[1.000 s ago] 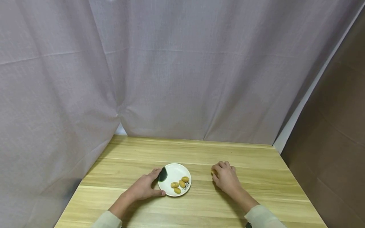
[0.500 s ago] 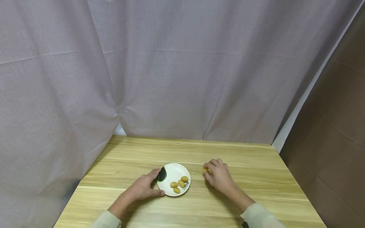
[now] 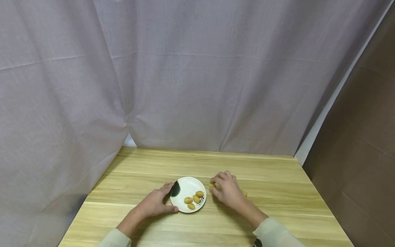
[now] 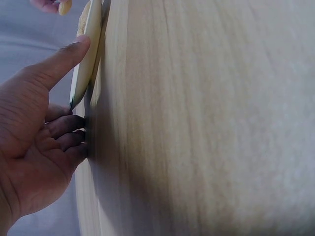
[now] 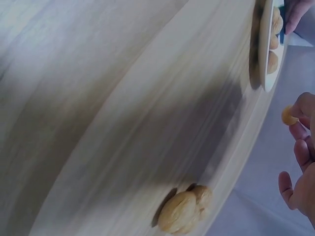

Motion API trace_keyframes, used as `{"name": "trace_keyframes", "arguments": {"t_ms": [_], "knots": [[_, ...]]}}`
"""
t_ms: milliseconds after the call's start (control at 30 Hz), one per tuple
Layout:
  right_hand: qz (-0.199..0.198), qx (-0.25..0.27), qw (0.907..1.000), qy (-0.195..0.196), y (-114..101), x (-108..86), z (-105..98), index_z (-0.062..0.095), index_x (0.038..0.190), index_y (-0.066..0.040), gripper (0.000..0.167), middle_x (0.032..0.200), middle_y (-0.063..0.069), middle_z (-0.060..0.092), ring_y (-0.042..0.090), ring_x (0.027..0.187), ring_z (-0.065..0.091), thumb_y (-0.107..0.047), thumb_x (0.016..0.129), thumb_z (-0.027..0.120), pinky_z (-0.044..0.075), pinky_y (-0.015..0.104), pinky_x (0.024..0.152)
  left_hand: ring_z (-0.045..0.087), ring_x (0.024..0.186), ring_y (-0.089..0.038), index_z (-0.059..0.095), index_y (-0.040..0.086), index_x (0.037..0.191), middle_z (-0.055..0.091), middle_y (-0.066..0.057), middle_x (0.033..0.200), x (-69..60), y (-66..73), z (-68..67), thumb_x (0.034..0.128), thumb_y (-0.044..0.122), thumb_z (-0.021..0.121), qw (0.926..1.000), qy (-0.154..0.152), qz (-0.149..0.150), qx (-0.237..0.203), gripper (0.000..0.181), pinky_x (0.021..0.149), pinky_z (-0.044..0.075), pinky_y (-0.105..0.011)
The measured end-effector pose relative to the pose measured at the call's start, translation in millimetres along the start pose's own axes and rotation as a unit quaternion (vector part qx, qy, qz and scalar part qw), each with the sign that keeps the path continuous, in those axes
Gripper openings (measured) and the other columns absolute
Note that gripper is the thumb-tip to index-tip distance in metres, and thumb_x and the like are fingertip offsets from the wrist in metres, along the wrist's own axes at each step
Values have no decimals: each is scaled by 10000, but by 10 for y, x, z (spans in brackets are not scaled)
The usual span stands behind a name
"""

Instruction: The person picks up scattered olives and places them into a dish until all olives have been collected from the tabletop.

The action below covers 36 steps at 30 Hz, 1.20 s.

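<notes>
A small round white plate (image 3: 189, 187) with a dark green patch lies on the table, several yellow oval fruits (image 3: 188, 200) on its near right part. My left hand (image 3: 155, 202) grips the plate's left rim, thumb at the near side and fingers at the far side. Just right of the plate, my right hand (image 3: 228, 190) pinches another yellow oval fruit (image 5: 289, 115) between thumb and fingertips, above the table. The exact kind of fruit is unclear. In the right wrist view, more yellow fruits (image 5: 178, 212) lie close together on the tabletop, mostly hidden by my right arm in the head view.
The light wooden table (image 3: 185, 233) ends at a grey curtain (image 3: 197, 85) along the back and left. A brown cloth (image 3: 361, 137) hangs on the right side.
My right hand has moved left toward the plate with the fruit in its fingers. A fruit on the table now shows behind its wrist. My left hand and the plate stay put.
</notes>
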State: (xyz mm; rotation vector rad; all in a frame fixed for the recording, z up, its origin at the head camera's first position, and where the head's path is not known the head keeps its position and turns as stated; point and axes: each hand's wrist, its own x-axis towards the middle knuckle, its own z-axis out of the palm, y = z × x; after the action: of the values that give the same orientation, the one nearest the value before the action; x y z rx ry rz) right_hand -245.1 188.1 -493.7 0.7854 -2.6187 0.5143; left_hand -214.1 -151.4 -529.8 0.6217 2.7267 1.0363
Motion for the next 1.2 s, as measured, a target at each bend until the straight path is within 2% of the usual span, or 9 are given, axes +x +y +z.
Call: {"name": "trace_keyframes", "arguments": {"t_ms": [400, 933, 1200], "knots": [[-163, 188, 9995, -209, -213, 127, 79, 820, 1055, -170, 198, 1096, -21, 772, 174, 1020, 599, -162, 886, 923, 474, 395, 883, 370, 1635, -505, 401, 14, 1695, 414, -214, 1762, 10, 1, -19, 884, 528, 917, 10000, 28, 74, -58, 1090, 1320, 330, -690], [-409, 280, 9977, -472, -457, 220, 242, 813, 1046, -175, 151, 1074, -16, 767, 149, 1001, 571, -147, 916, 885, 459, 390, 873, 380, 1623, -523, 404, 30, 1698, 411, -247, 1752, -9, 9, -13, 877, 532, 921, 9999, -26, 7, -140, 1092, 1308, 340, -704], [-434, 369, 9969, -543, -528, 236, 311, 808, 1042, -191, 127, 1078, -40, 759, 119, 986, 542, -169, 936, 875, 420, 343, 861, 369, 1631, -519, 402, 13, 1694, 415, -264, 1743, -1, -2, -2, 875, 548, 916, 9999, 26, 23, -133, 1105, 1313, 331, -700]]}}
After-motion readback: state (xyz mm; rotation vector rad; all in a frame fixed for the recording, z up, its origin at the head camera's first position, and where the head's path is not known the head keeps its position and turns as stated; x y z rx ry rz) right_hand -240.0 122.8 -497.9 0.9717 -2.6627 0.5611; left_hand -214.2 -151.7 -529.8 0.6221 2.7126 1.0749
